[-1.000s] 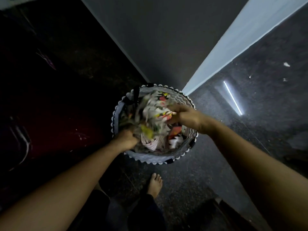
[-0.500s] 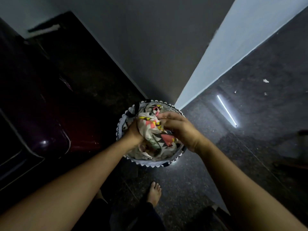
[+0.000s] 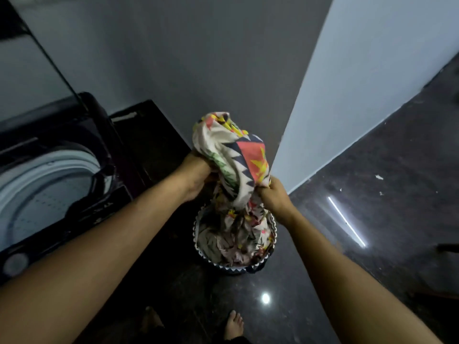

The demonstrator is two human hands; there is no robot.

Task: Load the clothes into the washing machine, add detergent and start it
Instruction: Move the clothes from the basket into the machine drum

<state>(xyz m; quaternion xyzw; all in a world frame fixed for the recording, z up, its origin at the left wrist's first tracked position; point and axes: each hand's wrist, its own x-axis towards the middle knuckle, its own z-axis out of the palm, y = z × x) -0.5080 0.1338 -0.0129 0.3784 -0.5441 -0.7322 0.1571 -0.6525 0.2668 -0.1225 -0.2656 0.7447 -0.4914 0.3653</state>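
**Patterned cloth held above the laundry basket**

Both hands grip a bunched patterned cloth (image 3: 238, 155), cream with coral, yellow, navy and green shapes. The left hand (image 3: 196, 173) holds its left side; the right hand (image 3: 274, 197) pinches a lower fold. The cloth's tail trails down into the round laundry basket (image 3: 231, 268), which stands on the dark glossy floor (image 3: 372, 194) and holds more crumpled clothes (image 3: 223, 242). At left a top-loading washing machine (image 3: 99, 135) stands with its lid (image 3: 37, 58) raised and its pale drum rim (image 3: 57, 167) exposed. A bare foot (image 3: 233, 324) shows below the basket.
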